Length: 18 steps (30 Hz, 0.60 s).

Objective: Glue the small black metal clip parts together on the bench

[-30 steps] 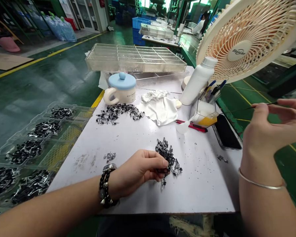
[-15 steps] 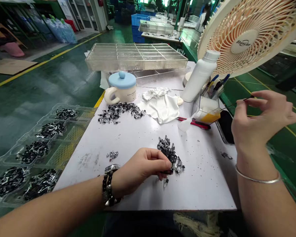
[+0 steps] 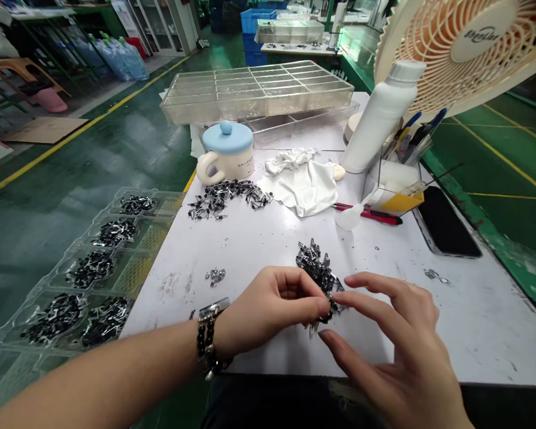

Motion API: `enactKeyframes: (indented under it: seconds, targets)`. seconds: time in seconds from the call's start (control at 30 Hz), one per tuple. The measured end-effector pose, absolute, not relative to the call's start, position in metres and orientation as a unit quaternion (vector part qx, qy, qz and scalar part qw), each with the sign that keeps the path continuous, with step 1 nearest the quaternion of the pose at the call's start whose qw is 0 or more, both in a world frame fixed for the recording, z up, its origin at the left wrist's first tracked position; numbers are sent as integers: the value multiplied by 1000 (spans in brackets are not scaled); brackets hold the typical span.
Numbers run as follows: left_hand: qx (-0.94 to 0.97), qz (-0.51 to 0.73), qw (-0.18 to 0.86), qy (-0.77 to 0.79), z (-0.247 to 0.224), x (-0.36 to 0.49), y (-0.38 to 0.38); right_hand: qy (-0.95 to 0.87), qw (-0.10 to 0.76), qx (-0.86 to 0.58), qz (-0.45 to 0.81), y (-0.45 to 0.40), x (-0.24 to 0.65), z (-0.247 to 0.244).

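My left hand (image 3: 286, 304) is pinched over the front of the table, its fingertips closed on a small metal-and-black part (image 3: 329, 296) that is mostly hidden. Just right of it is my right hand (image 3: 397, 339), thumb and fingers spread and holding nothing, the index fingertip close to the left fingertips; whether it touches the part I cannot tell. Behind both hands lies a pile of small black parts with silver metal legs (image 3: 315, 262). A thin dark rod (image 3: 446, 173) sticks out sideways from the clear pen holder (image 3: 386, 179).
Left of the table, a clear compartment tray (image 3: 134, 274) holds heaps of similar parts. A second heap (image 3: 227, 196) lies before a lidded mug (image 3: 227, 155). Farther right are a white cloth (image 3: 304, 185), red cutter (image 3: 379, 217), white bottle (image 3: 384, 119), phone (image 3: 446, 223) and fan (image 3: 464, 53).
My right hand has let go of the thin rod at the pen holder and come down leftward beside my left hand. My left hand keeps its pinch; the view has shifted slightly.
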State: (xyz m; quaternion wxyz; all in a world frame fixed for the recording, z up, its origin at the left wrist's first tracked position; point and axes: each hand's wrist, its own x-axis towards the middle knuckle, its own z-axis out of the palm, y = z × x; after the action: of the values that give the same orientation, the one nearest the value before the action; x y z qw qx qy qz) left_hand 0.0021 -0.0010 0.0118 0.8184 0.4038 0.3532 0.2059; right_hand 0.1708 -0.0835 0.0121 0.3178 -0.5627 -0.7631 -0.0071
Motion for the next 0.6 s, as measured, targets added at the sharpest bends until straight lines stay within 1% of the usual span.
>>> enactKeyframes:
  seconds: [0.3, 0.4, 0.5, 0.6]
  targets:
    - [411, 199, 828, 325, 12, 2, -5, -732, 390, -558, -8, -82, 168, 7]
    - [451, 201, 809, 318, 14, 1, -8, -719, 415, -558, -4, -83, 166, 5]
    - [478, 213, 790, 320, 14, 1, -10, -715, 424, -557, -11, -84, 166, 4]
    - [470, 216, 792, 325, 14, 2, -10, -718, 418, -555, -19, -85, 166, 3]
